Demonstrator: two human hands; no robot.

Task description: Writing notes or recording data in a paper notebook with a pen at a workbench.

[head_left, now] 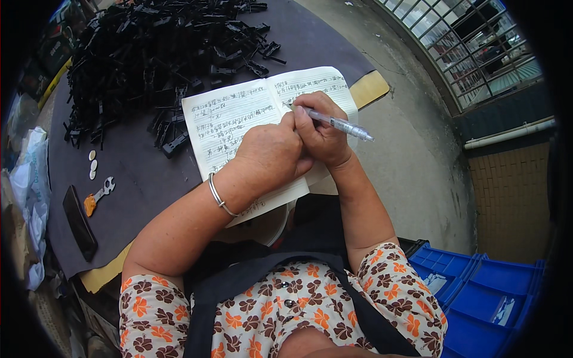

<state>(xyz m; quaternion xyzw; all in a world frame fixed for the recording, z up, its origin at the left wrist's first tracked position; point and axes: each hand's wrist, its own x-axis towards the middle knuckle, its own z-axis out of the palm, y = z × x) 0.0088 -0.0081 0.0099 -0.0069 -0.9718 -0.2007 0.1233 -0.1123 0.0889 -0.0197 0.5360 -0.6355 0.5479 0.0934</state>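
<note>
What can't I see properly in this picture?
In the head view:
Notebook: the left page is partly covered by the left hand.
Pen: its grip hides behind the right hand.
Pile of black parts: lower pieces are buried under others.
Blue crates: cut off by the bottom edge.

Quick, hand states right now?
Left hand: curled over the open notebook, against the other hand; can't tell if it grips anything.
Right hand: closed, holding a clear pen.
</note>
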